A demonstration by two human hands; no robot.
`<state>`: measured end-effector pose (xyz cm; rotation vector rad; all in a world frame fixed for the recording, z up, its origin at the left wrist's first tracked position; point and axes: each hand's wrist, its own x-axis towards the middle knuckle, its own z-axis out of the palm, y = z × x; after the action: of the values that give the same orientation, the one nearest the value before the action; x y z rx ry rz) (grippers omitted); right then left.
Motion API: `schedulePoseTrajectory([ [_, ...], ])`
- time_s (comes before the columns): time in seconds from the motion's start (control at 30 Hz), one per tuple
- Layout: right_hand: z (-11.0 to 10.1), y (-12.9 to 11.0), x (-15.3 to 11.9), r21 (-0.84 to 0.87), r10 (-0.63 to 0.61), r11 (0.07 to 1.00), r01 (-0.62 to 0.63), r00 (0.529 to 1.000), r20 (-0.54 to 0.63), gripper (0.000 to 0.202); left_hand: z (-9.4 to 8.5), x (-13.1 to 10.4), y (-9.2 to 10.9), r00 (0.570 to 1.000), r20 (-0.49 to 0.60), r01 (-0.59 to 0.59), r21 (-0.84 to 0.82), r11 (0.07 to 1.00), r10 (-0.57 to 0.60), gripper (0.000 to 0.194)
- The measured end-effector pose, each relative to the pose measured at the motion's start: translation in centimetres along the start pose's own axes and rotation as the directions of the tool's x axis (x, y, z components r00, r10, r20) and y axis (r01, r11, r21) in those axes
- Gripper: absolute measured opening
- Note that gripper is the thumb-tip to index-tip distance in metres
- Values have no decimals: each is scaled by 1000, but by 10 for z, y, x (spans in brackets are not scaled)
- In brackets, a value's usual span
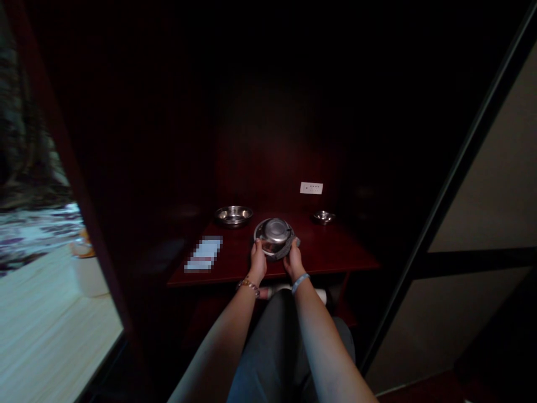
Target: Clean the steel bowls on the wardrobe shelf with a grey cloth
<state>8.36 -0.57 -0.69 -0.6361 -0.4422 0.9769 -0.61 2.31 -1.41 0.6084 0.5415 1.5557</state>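
Observation:
A shiny steel bowl (274,235) is tilted with its underside toward me, just above the dark red table (335,252). My left hand (257,261) grips its left rim. My right hand (292,258) holds its right side together with a grey cloth (289,246) pressed against the bowl. A beaded bracelet is on my left wrist and a pale blue band on my right wrist.
A wider steel bowl (234,215) sits at the back left of the table and a small steel bowl (323,217) at the back right. A blurred card (203,253) lies at the left. A white socket plate (311,188) is on the dark back wall.

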Motion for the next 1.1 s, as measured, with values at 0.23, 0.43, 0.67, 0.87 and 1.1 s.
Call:
schedulePoseTrajectory([
  [0.23, 0, -1, 0, -1, 11, 1000, -11, 1000, -8, 40, 1, -1, 3, 1000, 19, 9, -1, 1000, -9, 29],
  [0.43, 2, -3, -2, 6, 11, 1000, -11, 1000, -12, 39, 0, -1, 2, 1000, 21, 6, 4, 1000, -6, 30],
  [0.67, 1, -3, -2, 8, 9, 1000, -9, 1000, -3, 38, 0, 0, 1, 1000, 31, -6, 11, 1000, 6, 31],
  [0.87, 0, -3, -2, 10, 12, 1000, -12, 1000, 15, 40, 2, 0, 1, 1000, 23, 8, -19, 1000, -8, 29],
  [1.1, 1, -5, -4, 12, 1, 1000, -2, 1000, 27, 39, 2, -5, 4, 999, 53, -2, -8, 1000, 2, 30],
])
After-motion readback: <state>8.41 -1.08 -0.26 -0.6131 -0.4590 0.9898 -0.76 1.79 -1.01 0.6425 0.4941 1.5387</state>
